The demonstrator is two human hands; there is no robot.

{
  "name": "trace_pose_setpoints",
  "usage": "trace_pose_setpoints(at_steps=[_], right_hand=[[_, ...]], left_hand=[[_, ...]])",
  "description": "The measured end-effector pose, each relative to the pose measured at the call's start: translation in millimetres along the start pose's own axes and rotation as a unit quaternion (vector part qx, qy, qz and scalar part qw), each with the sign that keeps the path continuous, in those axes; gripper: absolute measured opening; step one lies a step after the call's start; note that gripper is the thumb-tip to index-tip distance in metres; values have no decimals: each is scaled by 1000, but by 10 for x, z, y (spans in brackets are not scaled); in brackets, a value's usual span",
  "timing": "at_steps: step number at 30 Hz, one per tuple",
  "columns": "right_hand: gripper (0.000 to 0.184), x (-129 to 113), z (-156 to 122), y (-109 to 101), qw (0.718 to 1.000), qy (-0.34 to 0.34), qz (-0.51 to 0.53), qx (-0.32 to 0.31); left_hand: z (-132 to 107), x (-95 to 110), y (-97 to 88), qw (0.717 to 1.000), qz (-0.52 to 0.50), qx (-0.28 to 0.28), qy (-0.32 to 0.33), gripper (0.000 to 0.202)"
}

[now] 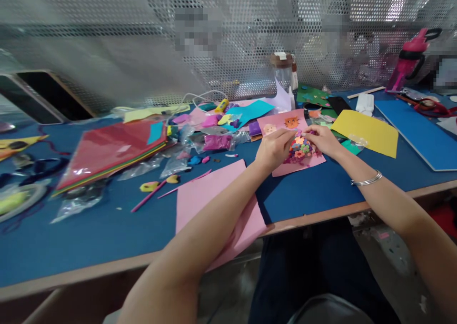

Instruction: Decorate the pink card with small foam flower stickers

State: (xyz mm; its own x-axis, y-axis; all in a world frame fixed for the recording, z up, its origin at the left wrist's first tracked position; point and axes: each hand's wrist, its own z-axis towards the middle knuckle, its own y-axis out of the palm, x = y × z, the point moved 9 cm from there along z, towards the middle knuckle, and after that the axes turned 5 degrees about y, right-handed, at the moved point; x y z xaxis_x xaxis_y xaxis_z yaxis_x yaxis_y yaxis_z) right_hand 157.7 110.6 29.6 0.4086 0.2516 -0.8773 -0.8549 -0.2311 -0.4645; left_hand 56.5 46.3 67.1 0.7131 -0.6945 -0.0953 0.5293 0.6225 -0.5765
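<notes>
**Inspector:** Report the hands.

**Observer:** The left hand [275,149] and the right hand [324,141] meet over a pink card [285,170] on the blue tabletop [107,238]. Both are curled, with thumb and fingertips pinched shut. Something small seems to run between the two pinches. It is too small to identify.

**Inspector:** Where is the work?

**Observer:** A cluster of foam flowers [302,151] sits on the near half of the card. It is directly under the fingertips and between the two hands. The left hand comes in over the card's left edge, the right hand over its right edge. Neither is clearly nearer, since both fingertips stop just above the cluster.

**Inspector:** How does the card lie?

**Observer:** It lies flat and skewed to the tabletop's front edge, with its near right corner turned away from the person. I cannot tell its long axis with confidence, as the hands cover part of it. An orange cat [292,122] is on its far end, clear of both hands.

**Inspector:** Surroundings?

**Observer:** A yellow sheet [367,132] lies just beside the right hand, on its outer side. A larger pink sheet [214,195] lies under the left forearm and overhangs the front edge. A stack [110,152] of coloured sheets lies well apart to the left. The right wrist carries a bangle [366,180].

**Inspector:** Other persons?

**Observer:** Figures show behind the mesh screen, but none reaches onto this tabletop.
</notes>
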Motion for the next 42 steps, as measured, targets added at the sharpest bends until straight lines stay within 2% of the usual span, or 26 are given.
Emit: trace_pose_setpoints(at_steps=[4, 7, 12, 25, 33, 37, 42], right_hand=[[13, 12, -5, 37, 999, 13, 19, -23], [15, -18, -14, 17, 1000, 4, 6, -12], [27, -56, -5, -6, 1000, -22, -20, 5], [38, -224, -61, -49, 992, -84, -97, 15], [35, -101, -11, 2, 998, -41, -55, 2], [40, -28, 15, 33, 1000, -10, -8, -13], [44, -16, -34, 222, 992, 34, 70, -100]], left_hand=[[16, -5, 1, 1000, -20, -15, -7, 23], [23, 36, -14, 1000, -15, -21, 8, 24], [16, 93, -24, 999, 4, -10, 39, 23], [-22, 48, 84, 998, 9, -40, 44, 21], [-23, 27, 107, 998, -3, -64, 26, 23], [7, 91, 27, 999, -18, -34, 28, 22], [37, 191, -66, 999, -27, 0, 32, 17]])
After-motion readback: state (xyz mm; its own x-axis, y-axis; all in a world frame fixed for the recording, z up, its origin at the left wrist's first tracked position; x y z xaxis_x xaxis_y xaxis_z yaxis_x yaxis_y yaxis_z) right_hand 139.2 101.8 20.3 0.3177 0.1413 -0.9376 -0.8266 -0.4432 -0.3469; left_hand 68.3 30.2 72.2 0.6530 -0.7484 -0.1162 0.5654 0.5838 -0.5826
